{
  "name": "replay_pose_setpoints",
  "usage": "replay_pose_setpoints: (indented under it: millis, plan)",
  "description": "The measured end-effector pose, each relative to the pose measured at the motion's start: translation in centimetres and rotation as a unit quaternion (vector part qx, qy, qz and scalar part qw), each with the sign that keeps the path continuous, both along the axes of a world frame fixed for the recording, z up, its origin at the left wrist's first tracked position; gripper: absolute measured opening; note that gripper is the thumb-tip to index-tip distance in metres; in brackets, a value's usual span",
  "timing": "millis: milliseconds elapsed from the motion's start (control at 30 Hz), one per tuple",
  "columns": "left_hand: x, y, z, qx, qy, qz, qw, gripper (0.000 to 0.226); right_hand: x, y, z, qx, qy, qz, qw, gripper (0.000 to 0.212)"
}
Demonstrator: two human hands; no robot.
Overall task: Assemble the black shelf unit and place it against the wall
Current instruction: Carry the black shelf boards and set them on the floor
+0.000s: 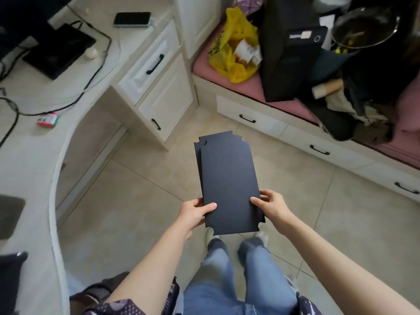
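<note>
Holding two stacked black panels (227,178) out over the tiled floor (136,201), the left hand (195,213) and right hand (272,206) pinch the near side edges, thumbs on top. Keeping the stack level, notched corners aligned, would probably prevent slipping.

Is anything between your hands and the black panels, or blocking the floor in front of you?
Nothing visible. The left hand and right hand grip the near end of the stacked black panels, thumbs on top. The tiled floor ahead shows no obstacle up to the white drawers.
</note>
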State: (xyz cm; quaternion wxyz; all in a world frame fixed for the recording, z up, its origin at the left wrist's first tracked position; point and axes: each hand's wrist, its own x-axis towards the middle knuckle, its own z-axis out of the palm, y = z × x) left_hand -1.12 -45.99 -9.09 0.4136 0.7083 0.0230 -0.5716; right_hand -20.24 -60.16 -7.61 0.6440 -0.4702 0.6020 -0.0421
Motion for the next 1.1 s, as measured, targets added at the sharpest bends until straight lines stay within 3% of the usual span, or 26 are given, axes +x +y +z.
replay_pose_setpoints:
  millis: [367,700,1100]
  plan:
    - [-8.1,-11.2,-3.1,0.023,0.011,-0.001,1.0,0.043,-8.4,-11.5,-3.5,0.021,0.007,0.022,1.0,0.03]
    - [-14.8,-18.5,-9.8,0.038,0.016,0.026,0.999,0.043,-14.1,-19.9,-11.1,0.032,0.026,0.061,0.997,0.025]
    - [-14.9,-20.3,-27.8,0.056,0.029,0.007,0.998,0.042,-14.2,-21.4,-29.7,0.083,0.045,0.05,0.994,0.023]
